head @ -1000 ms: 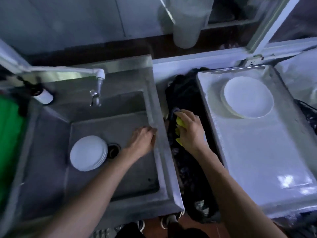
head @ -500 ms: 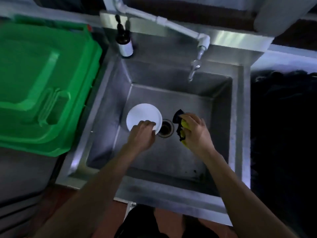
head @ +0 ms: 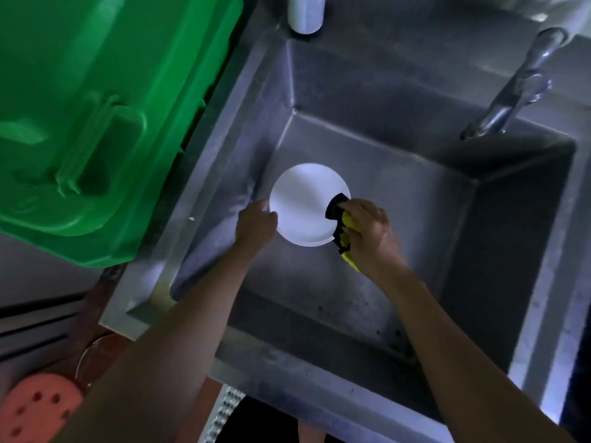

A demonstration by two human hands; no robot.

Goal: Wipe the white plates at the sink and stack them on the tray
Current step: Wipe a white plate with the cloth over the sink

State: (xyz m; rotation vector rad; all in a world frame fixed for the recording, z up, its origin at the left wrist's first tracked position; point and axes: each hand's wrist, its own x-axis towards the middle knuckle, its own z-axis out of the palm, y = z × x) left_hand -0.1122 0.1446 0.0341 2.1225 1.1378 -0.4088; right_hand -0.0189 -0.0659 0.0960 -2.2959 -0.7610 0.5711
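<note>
A white plate (head: 303, 203) is held over the steel sink (head: 415, 225), tilted toward me. My left hand (head: 256, 223) grips its left rim. My right hand (head: 367, 231) holds a yellow and black cloth (head: 342, 231) bunched against the plate's right edge. The stack of plates and the drain are hidden behind the held plate and my hands. The tray is out of view.
A green bin lid (head: 96, 116) lies left of the sink. The tap (head: 511, 94) hangs over the basin's back right. A white bottle (head: 305, 12) stands on the back rim. A pink perforated object (head: 38, 407) sits at bottom left.
The camera has swung left from the tray to the sink. My left hand has lifted a plate by its rim. My right hand has brought the cloth onto the plate's right edge.
</note>
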